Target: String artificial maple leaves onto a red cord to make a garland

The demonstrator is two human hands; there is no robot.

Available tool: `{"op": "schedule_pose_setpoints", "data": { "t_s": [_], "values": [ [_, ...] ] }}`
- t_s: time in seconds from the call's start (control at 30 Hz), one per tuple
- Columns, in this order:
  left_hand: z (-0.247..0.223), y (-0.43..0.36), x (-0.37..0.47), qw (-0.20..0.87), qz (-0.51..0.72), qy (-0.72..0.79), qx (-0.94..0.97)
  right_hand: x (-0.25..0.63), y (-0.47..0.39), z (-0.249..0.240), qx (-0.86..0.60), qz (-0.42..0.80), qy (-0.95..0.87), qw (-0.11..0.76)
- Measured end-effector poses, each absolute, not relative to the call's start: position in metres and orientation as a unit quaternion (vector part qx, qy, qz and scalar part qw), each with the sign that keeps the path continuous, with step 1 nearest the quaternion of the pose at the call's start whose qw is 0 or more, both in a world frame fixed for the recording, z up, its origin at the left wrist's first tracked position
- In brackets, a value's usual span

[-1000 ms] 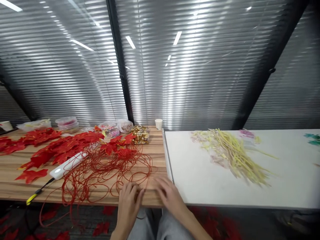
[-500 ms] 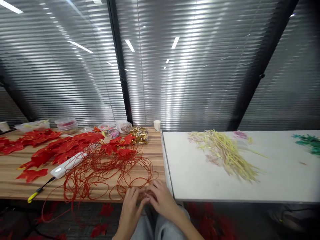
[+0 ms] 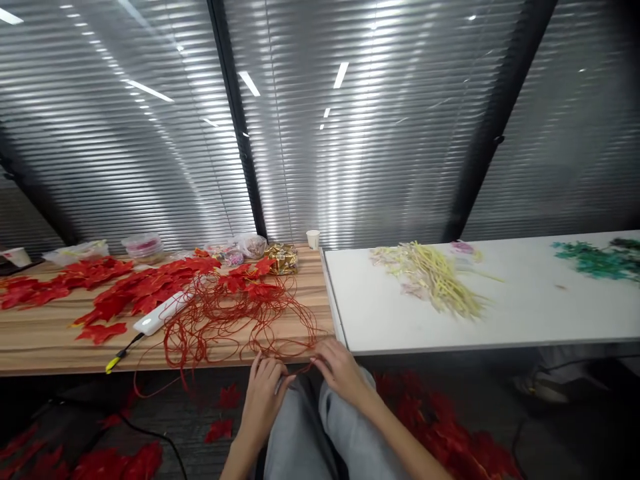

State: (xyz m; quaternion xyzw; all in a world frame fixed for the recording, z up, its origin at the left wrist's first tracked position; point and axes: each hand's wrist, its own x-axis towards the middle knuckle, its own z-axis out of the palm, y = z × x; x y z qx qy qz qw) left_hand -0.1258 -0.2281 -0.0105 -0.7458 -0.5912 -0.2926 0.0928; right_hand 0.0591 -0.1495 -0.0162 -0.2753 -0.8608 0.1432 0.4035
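My left hand [image 3: 267,385] is closed at the front edge of the wooden table, its thumb and fingers pinching a thin red cord. A little to the right, my right hand [image 3: 336,365] pinches the same cord, and a short stretch of it runs between the two hands above my lap. Beyond them a loose tangle of red cord [image 3: 235,320] spreads over the wood and partly hangs off the edge. The tangle lies against red artificial maple leaves [image 3: 160,283] and a white power strip [image 3: 165,312].
Behind the leaves stand clear plastic tubs [image 3: 143,247], a gold foil packet [image 3: 283,259] and a paper cup [image 3: 313,239]. On the adjoining white table [image 3: 380,330] lie yellow stems [image 3: 440,277] and green sprigs [image 3: 583,259]. More red leaves [image 3: 435,427] litter the floor.
My hands, close together before, are now apart, with cord stretched between them. The view has shifted, so the table edge sits higher and more of my lap shows.
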Motion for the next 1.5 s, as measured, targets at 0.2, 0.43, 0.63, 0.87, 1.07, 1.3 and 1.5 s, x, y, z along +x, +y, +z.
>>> {"op": "schedule_pose_setpoints", "data": {
  "t_s": [0.2, 0.43, 0.63, 0.87, 1.07, 1.3, 1.5],
  "values": [
    [-0.017, -0.24, -0.14, 0.12, -0.288, -0.58, -0.752, 0.072, -0.152, -0.029, -0.385, 0.276, -0.704, 0.529],
    [-0.009, -0.242, -0.142, 0.142, -0.29, -0.59, -0.74, 0.084, -0.144, -0.014, -0.385, 0.417, -0.584, 0.581],
    [-0.008, -0.242, -0.148, 0.146, -0.308, -0.592, -0.73, 0.105, -0.134, 0.001, -0.378, 0.425, -0.619, 0.542],
    [-0.023, -0.262, -0.154, 0.123, -0.339, -0.556, -0.749, 0.107, -0.135, 0.025, -0.338, 0.437, -0.727, 0.408],
    [-0.028, -0.281, -0.146, 0.073, -0.397, -0.503, -0.764, 0.079, -0.149, 0.036, -0.281, 0.445, -0.783, 0.331],
    [-0.016, -0.314, -0.121, -0.143, -0.536, -0.556, -0.619, 0.067, -0.169, 0.042, -0.275, 0.522, -0.738, 0.328],
    [-0.005, -0.334, -0.092, -0.33, -0.681, -0.511, -0.407, 0.077, -0.189, 0.042, -0.25, 0.54, -0.739, 0.315]
  ]
}}
